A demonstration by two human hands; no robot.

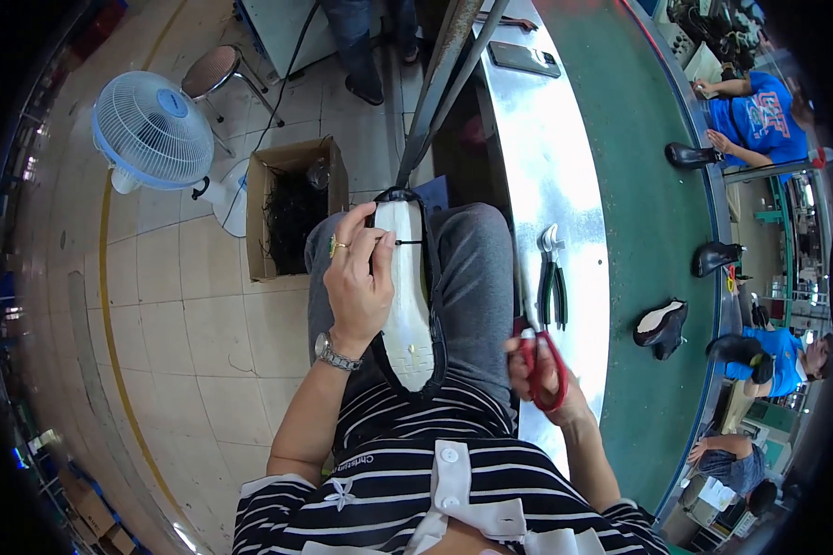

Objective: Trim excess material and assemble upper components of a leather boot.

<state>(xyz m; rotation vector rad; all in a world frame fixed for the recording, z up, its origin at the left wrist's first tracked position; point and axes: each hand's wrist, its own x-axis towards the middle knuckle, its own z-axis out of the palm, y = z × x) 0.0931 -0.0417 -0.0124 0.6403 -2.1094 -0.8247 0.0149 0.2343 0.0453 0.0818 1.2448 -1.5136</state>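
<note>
Across my lap lies a black shoe upper (441,342) with a long white sole-shaped piece (404,305) facing up. My left hand (356,277), with a ring and a wristwatch, rests over its left edge. Its thumb and forefinger pinch a thin black cord (411,242) that crosses the white piece near the far end. To the right of my lap, my right hand (553,384) grips scissors (546,370) by their red handles. The blades point away from me beside the metal bench and are partly blurred.
On the metal bench (565,185) lie green-handled pliers (553,277) and a phone (524,58). Beyond it, a green conveyor belt (620,250) carries a shoe (662,326). Left are a cardboard box (259,222) of black scraps, a fan (153,129) and a stool (211,72). Several people work at right.
</note>
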